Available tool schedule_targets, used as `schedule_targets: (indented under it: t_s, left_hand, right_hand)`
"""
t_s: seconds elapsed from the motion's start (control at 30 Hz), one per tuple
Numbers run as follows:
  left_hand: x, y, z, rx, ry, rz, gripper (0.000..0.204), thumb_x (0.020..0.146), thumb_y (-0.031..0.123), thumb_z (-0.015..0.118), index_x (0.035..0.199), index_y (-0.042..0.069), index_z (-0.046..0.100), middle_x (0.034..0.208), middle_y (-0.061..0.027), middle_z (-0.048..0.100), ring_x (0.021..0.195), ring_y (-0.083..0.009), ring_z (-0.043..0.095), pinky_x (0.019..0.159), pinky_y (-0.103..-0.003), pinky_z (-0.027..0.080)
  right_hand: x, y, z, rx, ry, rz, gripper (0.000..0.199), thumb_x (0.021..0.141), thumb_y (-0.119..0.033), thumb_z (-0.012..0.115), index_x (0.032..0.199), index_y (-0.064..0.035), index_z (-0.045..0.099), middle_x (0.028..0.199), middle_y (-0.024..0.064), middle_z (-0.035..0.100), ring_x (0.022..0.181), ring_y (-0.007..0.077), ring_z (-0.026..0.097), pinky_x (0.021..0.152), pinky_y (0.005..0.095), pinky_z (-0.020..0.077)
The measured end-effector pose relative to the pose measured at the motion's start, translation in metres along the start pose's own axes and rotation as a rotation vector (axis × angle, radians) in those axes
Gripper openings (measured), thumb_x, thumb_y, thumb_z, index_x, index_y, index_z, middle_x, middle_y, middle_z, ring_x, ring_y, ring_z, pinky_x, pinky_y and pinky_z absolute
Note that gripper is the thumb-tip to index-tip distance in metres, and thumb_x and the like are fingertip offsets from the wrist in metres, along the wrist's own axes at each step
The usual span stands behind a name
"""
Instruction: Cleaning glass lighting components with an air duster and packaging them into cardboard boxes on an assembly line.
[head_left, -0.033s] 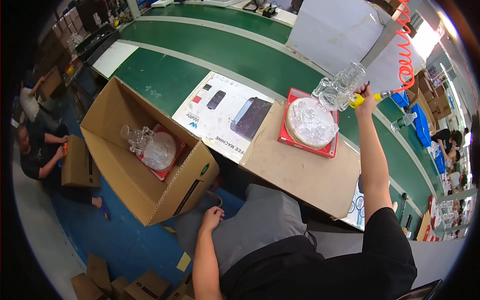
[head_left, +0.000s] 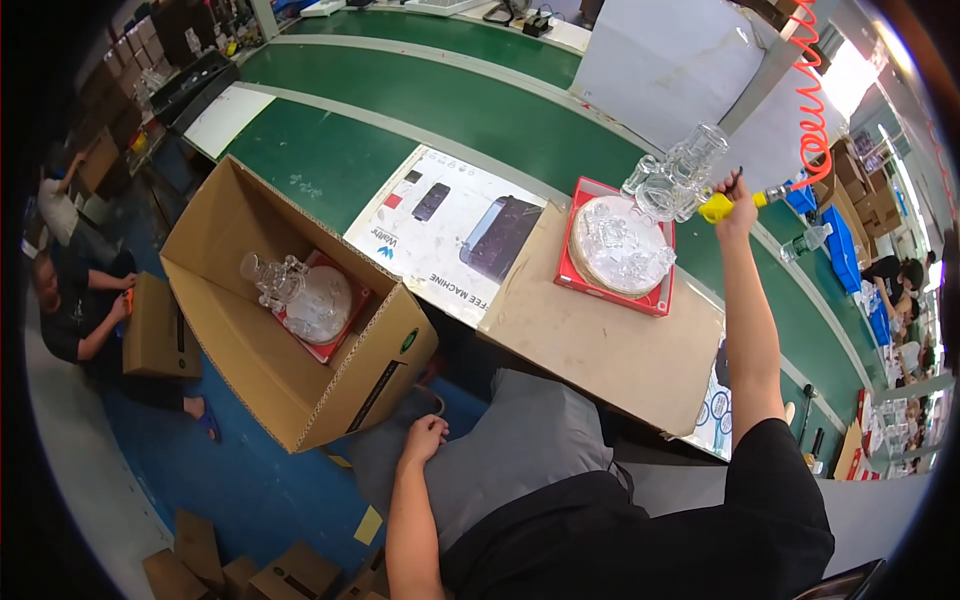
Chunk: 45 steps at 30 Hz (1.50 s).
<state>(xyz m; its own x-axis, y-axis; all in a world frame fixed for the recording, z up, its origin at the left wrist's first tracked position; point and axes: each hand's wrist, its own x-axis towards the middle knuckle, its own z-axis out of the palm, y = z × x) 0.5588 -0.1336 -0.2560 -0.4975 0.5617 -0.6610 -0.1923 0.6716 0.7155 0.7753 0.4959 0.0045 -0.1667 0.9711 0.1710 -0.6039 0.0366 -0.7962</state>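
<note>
Landmark: red tray (head_left: 577, 262) on the brown board (head_left: 600, 345), all places reckoned from it

1. Seated person (head_left: 75, 300), far left of the tray, on the blue floor, hands on a small closed carton (head_left: 158, 330)

2. Open cardboard box (head_left: 290, 310), left of the tray and lower, flaps raised; inside it a second red tray bearing clear glassware (head_left: 300, 295)

3. Left hand (head_left: 425, 438), below-left of the tray and well apart from it, resting on the grey-trousered knee, fingers loosely curled, holding nothing

4. Printed poster sheet (head_left: 450, 230), just left of the tray, lying flat on the green belt (head_left: 330, 160), partly under the board

5. Round glass dish (head_left: 618, 245), in the tray, filling most of it

6. Clear glass piece (head_left: 680, 175), at the tray's upper right corner, above the dish, several rounded lobes, long axis tilted up to the right; whether it rests on the tray or is lifted cannot be told

7. Right hand (head_left: 735, 200), just right of the glass piece, arm fully extended, closed around a yellow air nozzle (head_left: 717, 208) whose tip points left at the glass; much the nearer hand

8. Orange coiled hose (head_left: 812, 95), up and right of the tray, running from the nozzle
</note>
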Motion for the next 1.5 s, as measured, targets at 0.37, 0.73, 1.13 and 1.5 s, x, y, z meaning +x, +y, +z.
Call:
schedule_targets:
  t_s: [0.37,0.73,1.13,1.5]
  left_hand:
    - [-0.034,0.153,0.024,0.270,0.130,0.879,0.019,0.087,0.010,0.062,0.104,0.003,0.063,0.096,-0.0100,0.064,0.078,-0.0237,0.062,0.070,-0.032,0.049]
    - [0.037,0.286,0.122,0.820,0.165,1.013,0.063,0.078,0.006,0.063,0.137,0.007,0.040,0.137,-0.0121,0.045,0.100,-0.0358,0.059,0.086,-0.046,0.049]
    - [-0.054,0.213,0.093,0.620,0.205,0.904,0.028,0.085,0.008,0.061,0.110,0.000,0.053,0.109,-0.0193,0.053,0.101,-0.0396,0.054,0.087,-0.044,0.045]
    - [-0.105,0.171,0.044,0.599,0.129,0.786,0.037,0.087,0.007,0.059,0.124,0.002,0.053,0.126,-0.0158,0.052,0.113,-0.0351,0.052,0.096,-0.040,0.042]
  right_hand:
    - [-0.260,-0.133,-0.088,-0.577,0.035,0.316,0.036,0.094,-0.027,0.055,0.118,-0.0007,0.056,0.081,0.0064,0.061,0.067,0.0151,0.060,0.062,0.0289,0.0500]
    - [-0.420,-0.075,-0.168,-0.934,-0.171,1.038,0.033,0.093,-0.031,0.062,0.096,0.0015,0.064,0.081,0.0102,0.069,0.073,0.0181,0.067,0.070,0.0319,0.0529]
    - [-0.444,-0.014,-0.235,-1.132,-0.127,0.981,0.034,0.088,-0.035,0.068,0.086,-0.0016,0.068,0.079,0.0074,0.068,0.070,0.0150,0.063,0.064,0.0306,0.0503]
    - [-0.446,-0.014,-0.234,-1.086,-0.285,0.908,0.039,0.089,-0.034,0.067,0.107,0.0000,0.059,0.088,0.0090,0.065,0.081,0.0165,0.061,0.072,0.0309,0.0489]
